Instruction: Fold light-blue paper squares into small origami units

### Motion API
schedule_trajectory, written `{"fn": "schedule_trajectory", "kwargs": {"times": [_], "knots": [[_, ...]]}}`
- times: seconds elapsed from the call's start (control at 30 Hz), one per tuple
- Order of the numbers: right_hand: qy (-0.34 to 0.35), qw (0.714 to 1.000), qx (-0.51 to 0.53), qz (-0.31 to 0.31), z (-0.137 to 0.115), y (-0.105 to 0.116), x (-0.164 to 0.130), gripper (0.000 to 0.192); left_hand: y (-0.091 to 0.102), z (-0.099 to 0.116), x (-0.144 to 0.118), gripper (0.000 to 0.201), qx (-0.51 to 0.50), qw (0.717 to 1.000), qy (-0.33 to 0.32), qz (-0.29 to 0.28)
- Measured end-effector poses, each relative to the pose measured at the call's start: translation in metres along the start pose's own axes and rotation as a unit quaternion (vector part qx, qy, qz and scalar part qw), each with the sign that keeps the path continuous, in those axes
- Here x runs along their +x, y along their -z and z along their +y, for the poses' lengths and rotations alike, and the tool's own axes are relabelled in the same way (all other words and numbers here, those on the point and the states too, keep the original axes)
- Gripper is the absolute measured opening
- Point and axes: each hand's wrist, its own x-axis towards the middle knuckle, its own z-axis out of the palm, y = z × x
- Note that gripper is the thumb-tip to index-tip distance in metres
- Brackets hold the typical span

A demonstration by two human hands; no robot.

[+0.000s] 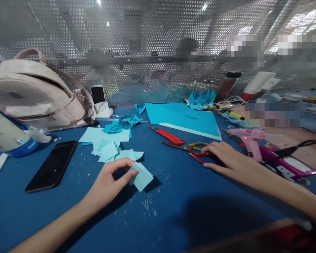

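My left hand [113, 177] pinches a folded piece of pale blue paper [143, 180] between thumb and fingers, just above the blue tabletop [100, 225]. On the right, my right hand [225, 156] has its thumb and fingers closed about the red handles of a pair of scissors [177, 146] with dark blades. The scissors lie on the table, blades pointing left; the palm side is hidden. A red utility knife [171, 137] rests just beyond the blades. Loose pale blue paper squares [107, 151] are heaped beyond my left hand, with folded blue paper pieces [113, 126] behind them.
Blue sheets [163, 114] and a spiky folded paper piece [202, 100] lie by the perforated metal screen [147, 80]. A pink glue gun [252, 140] and magenta device [287, 161] are right. Left are a black phone [52, 167], bottle [9, 130] and bag [39, 91].
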Motion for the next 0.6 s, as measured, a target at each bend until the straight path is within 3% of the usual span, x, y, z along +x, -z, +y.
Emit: {"fn": "schedule_trajectory", "kwargs": {"times": [0.17, 0.3, 0.43, 0.47, 0.5, 0.6], "knots": [[0.031, 0.999, 0.038, -0.024, 0.014, 0.002, 0.007, 0.020, 0.000, 0.004, 0.002, 0.022, 0.010, 0.999, -0.030, 0.011], [0.013, 0.998, -0.018, -0.061, 0.023, 0.003, 0.023, 0.020, 0.002, 0.007, 0.001, 0.029, 0.014, 0.999, -0.039, 0.009], [-0.012, 0.992, -0.068, -0.102, 0.010, 0.010, 0.027, 0.008, 0.004, 0.008, -0.001, 0.034, 0.020, 0.998, -0.051, 0.013], [-0.016, 0.994, -0.034, -0.103, 0.002, 0.011, 0.024, 0.003, 0.005, 0.007, -0.002, 0.034, 0.023, 0.998, -0.054, 0.017], [-0.018, 0.993, 0.029, -0.115, -0.007, 0.009, 0.019, 0.011, 0.005, 0.007, -0.003, 0.033, 0.027, 0.998, -0.056, 0.022], [-0.057, 0.956, 0.249, -0.142, -0.033, -0.013, -0.006, 0.016, 0.006, 0.006, -0.005, 0.029, 0.035, 0.997, -0.055, 0.044]]}}
